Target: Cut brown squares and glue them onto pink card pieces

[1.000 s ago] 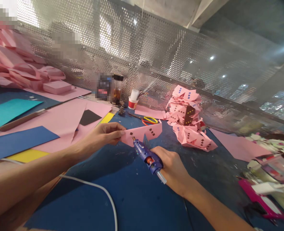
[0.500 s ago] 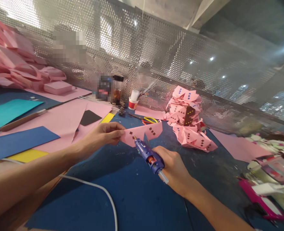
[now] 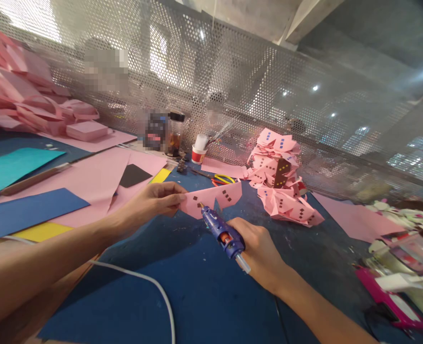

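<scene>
A: Status on the piece?
B: Thin pink paper cut-out (image 3: 213, 196), long and flat, with a jagged notch in the bottom edge and rows of small dark squares stuck on. It's held in the air above the table, centre of view.
A: Hands?
B: Left hand (image 3: 154, 200) pinches the cut-out's left end, thumb over fingers. Right hand (image 3: 259, 248) is wrapped round the grip of a blue plastic glue gun (image 3: 221, 231), with a clear glue stick poking out the back. The nozzle tip sits at the cut-out's lower edge, by the left squares. The hands are apart.
A: Around it?
B: To the right, a loose pile of pink paper pieces (image 3: 281, 179) carries blue, yellow and brown squares. Yellow-handled scissors (image 3: 222, 179) lie just behind the cut-out. A red-and-white paper cup (image 3: 198, 154) and a glass jar with black lid (image 3: 174, 134) stand by the back wall. On the left are big pink card sheets (image 3: 96, 177), a dark blue card strip (image 3: 28, 210), a teal sheet (image 3: 10, 167) and heaped pink offcuts (image 3: 25, 95).
A: Surface, room?
B: Dark blue mat (image 3: 197, 296), scuffed and specked. A white cable (image 3: 143, 282) curves across it under the left forearm. The back wall is a perforated metal screen (image 3: 233, 81) with light spots showing through. There's concrete overhead.
</scene>
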